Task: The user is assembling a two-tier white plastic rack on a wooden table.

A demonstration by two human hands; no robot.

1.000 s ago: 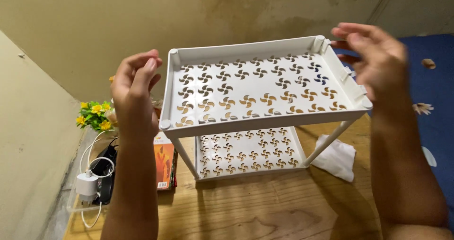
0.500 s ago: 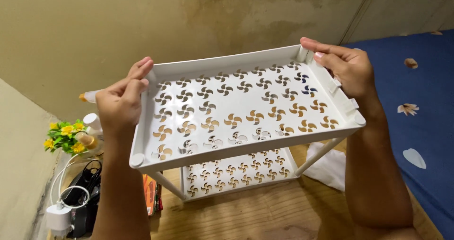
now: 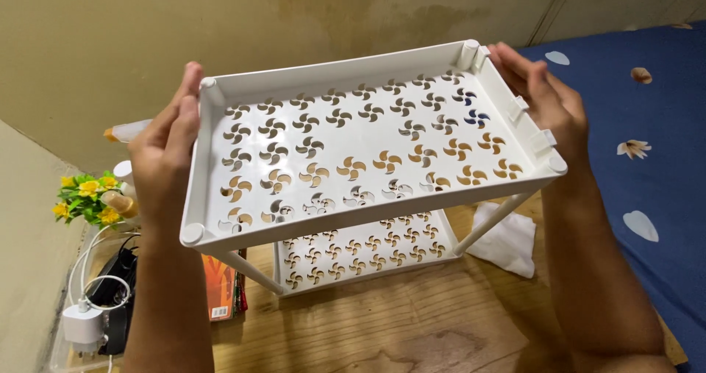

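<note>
Holding one white plastic rack between my two hands, I count two trays on it: the upper tray near my face and the lower tray down by the bench. Two slim white legs show, one at the near left corner and one at the near right. Each tray is a shallow rectangle with a raised rim, its floor cut through with rows of pinwheel-shaped holes. Round sockets sit at the upper tray's corners, and two small clips stand on its right rim.

My left hand is clamped on the left short side of the upper tray, fingers reaching up to the far left corner and palm pressed to the outer wall. My right hand is clamped on the right short side, fingertips by the far right corner socket, the hand lying outside the rim. So the rack sits squarely between my hands, tilted a little towards me; I cannot tell whether its lower tray touches the bench.

Elsewhere I count one crumpled white cloth on the bench behind the right leg, one orange box under the left corner, one white charger with its cable, one bunch of yellow flowers at the left, and one blue bed sheet at the right.
</note>
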